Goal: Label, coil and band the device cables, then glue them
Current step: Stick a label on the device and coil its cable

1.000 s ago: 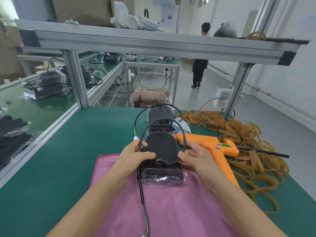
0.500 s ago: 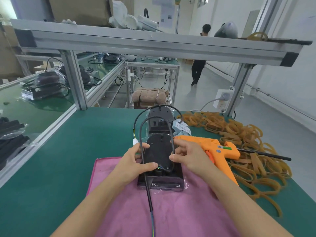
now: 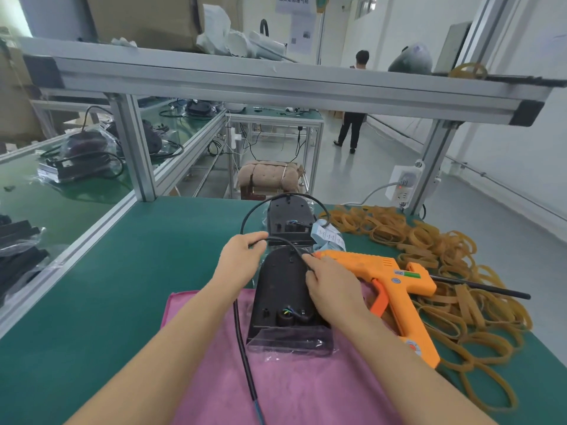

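On a green counter (image 3: 107, 271) in a workshop, a person works a black cable (image 3: 244, 348) over a black device (image 3: 283, 289) that lies on a pink cloth (image 3: 291, 391). Far left, beyond an aluminium frame (image 3: 135, 148), a neighbouring bench carries bagged black units (image 3: 82, 157) with loose cords. The left hand (image 3: 241, 256) holds the cable at the device's far left corner, fingers curled around it. From that hand one run of cable drops down the device's left side and across the cloth toward the near edge, where coloured wires show at its end. Another run arcs over the device's top to the right hand (image 3: 333, 286), which pinches it at the device's right edge. The device's near end sits in a clear plastic wrap (image 3: 288, 343). A second device (image 3: 288, 219) lies just behind the first, its own cable looping above it, with a strip of pale labels (image 3: 328, 237) beside it. Right of the hands, an orange glue gun (image 3: 395, 286) lies on its side, nozzle pointing at the devices, touching neither hand. Farther right, a heap of tan rubber bands (image 3: 454, 271) spreads along the counter's edge. A person in dark clothes (image 3: 352, 118) stands in the aisle beyond.
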Demonstrator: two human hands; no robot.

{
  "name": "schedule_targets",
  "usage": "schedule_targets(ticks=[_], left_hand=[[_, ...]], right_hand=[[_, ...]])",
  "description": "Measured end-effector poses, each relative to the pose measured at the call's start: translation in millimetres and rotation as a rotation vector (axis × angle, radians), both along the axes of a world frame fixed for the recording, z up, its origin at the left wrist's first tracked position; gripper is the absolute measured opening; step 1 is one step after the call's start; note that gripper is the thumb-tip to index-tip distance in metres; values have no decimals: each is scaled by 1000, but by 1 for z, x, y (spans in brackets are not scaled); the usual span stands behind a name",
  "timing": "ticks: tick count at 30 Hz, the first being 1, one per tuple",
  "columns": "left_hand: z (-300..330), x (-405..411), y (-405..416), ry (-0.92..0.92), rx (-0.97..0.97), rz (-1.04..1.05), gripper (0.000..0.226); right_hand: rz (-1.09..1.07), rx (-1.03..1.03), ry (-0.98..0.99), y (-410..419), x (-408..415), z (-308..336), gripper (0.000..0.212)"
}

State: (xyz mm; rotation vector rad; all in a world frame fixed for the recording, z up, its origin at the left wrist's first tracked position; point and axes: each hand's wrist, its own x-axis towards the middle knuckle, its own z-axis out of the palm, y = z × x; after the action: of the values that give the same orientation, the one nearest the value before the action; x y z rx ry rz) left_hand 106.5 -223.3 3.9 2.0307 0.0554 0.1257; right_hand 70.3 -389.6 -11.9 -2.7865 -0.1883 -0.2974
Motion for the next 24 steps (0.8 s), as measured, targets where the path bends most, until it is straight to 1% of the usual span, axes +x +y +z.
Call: schedule_targets(ticks=[1, 2, 4, 6, 8, 9, 10, 11, 12, 13, 14, 15, 16, 17, 19, 20, 21, 22, 23, 24], left_hand=[[-1, 4, 0, 2, 31, 17, 26], [-2, 7, 1, 17, 42, 38, 23], [-7, 10, 2, 66, 31, 68, 27], [-11, 11, 1, 126, -11, 85, 35], [-14, 11, 0, 181, -75, 99, 36], [-14, 11, 0, 200, -104, 108, 34], [-14, 11, 1, 218, -129, 119, 32], [-13, 12, 1, 236, -151, 132, 28], [-12, 12, 1, 254, -173, 145, 26], [-11, 11, 1, 272, -197, 156, 26], [-10, 11, 1, 289, -221, 161, 28], [-9, 10, 1, 299, -242, 160, 31], [-8, 9, 1, 306, -267, 151, 34], [-6, 8, 1, 312, -294, 141, 35], [-2, 5, 2, 330, -342, 121, 34], [0, 5, 4, 340, -352, 112, 32], [2, 4, 5, 349, -350, 101, 30], [3, 4, 7, 354, -340, 92, 27], [4, 4, 8, 356, -323, 84, 24], [4, 4, 9, 354, -303, 77, 20]], right_hand=[[1, -44, 8, 2, 0, 0, 36], [2, -36, 18, 3, -1, 2, 36], [-15, 33, 53, 4, -7, 12, 37], [-43, 21, 6, 10, -24, 21, 32], [2, -39, -50, 22, -55, 21, 28], [35, -90, -6, 29, -73, 18, 33], [76, -129, 85, 35, -90, 15, 48], [95, -152, 187, 40, -105, 14, 73], [96, -172, 261, 45, -117, 10, 88], [91, -186, 315, 50, -124, 9, 89], [107, -240, 267, 52, -129, 4, 80], [93, -272, 170, 53, -129, -1, 65], [68, -277, 150, 55, -131, 3, 58], [73, -263, 233, 57, -134, 4, 58], [161, -189, 467, 52, -142, 7, 59], [197, -191, 480, 43, -143, 13, 57], [217, -226, 431, 30, -143, 24, 54], [218, -253, 276, 14, -138, 29, 51], [215, -298, 71, -2, -133, 39, 49], [164, -353, -39, -15, -129, 48, 43]])
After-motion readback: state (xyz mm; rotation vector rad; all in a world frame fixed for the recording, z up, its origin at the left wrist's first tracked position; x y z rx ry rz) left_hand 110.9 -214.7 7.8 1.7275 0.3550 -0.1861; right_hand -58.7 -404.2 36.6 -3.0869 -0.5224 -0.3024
